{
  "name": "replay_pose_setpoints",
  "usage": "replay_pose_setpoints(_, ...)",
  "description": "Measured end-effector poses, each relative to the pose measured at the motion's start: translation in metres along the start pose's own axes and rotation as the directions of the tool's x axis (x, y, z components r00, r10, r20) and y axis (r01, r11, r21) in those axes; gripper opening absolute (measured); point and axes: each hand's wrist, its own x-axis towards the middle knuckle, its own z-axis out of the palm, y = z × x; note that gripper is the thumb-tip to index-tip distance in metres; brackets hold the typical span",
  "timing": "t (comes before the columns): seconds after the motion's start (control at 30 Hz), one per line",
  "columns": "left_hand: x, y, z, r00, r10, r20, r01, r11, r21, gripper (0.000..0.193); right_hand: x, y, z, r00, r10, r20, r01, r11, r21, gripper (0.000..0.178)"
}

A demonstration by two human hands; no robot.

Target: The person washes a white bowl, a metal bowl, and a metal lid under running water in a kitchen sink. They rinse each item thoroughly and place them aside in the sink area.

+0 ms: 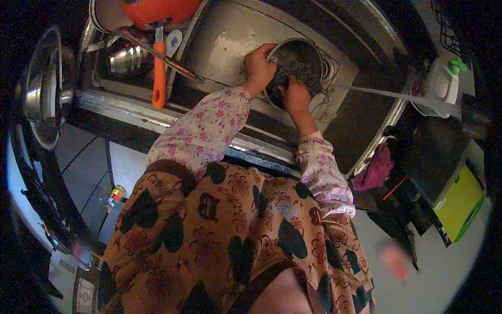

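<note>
Okay, so starting far left, a round silver lid (43,99) stands tipped up near the edge, and a small bottle (116,196) sits lower down. Next comes a red frying pan (162,11), its orange handle (159,78) sticking out towards the person, probably so it's easy to grab. A wooden-handled utensil (176,66) lies slantwise across that handle, with a white spoon (174,41) just beside it. Then there's the steel sink (225,44), with the metal pot (294,49) down in it near the drain, tilted so its mouth faces up at the wearer. Left hand (260,68) is closed on the pot's near-left rim, I'd guess to stop it sliding. Right hand (296,97) is down inside against some dark, grainy stuff (308,78); the fingertips are hidden, so can't tell if they're pinching anything. Further right, a purple cloth (374,170) hangs by the counter edge, then a white jug (444,83) with a green cap, and a lime-green board (460,204) propped low.
</note>
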Motion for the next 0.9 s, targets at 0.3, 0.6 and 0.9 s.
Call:
replay_pose_setpoints(0.3,-0.001,0.027,0.013,0.999,0.046,0.014,-0.047,0.997,0.059,0.036,0.036,0.041,0.010,0.994,-0.099,0.049,0.109,0.946,-0.306,0.020)
replay_pose_setpoints(0.6,-0.008,0.039,0.022,0.991,0.129,0.044,-0.130,0.991,0.021,0.036,0.043,0.050,0.002,0.990,-0.028,0.135,0.070,0.945,-0.321,0.031)
replay_pose_setpoints(0.9,0.000,0.042,0.015,0.992,0.034,0.125,-0.045,0.995,0.087,0.037,0.031,0.035,0.003,0.990,0.008,0.142,0.004,0.996,-0.084,0.028)
